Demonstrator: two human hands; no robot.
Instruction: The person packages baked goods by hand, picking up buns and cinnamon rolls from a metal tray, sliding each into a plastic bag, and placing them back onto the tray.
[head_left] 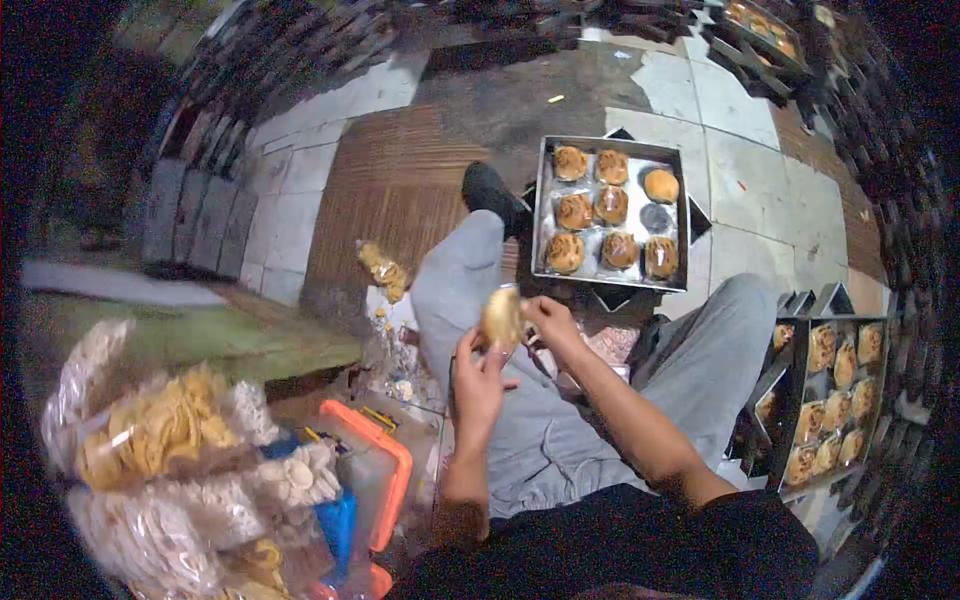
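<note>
A round golden bun (502,318) is held up over my lap between both hands. My left hand (478,380) grips it from below and the left. My right hand (549,320) pinches its right edge, where thin clear wrapping seems to cover it. Straight ahead on the floor lies a metal tray (543,215) with several buns, most in clear wrappers, and one empty spot. My grey-trousered legs (455,270) stretch toward that tray.
A second tray of wrapped buns (790,400) sits at my right knee. Another tray (765,25) lies far back right. Bags of crackers (160,430) and a clear box with an orange lid (385,470) crowd the left. A small snack bag (383,268) lies on the floor.
</note>
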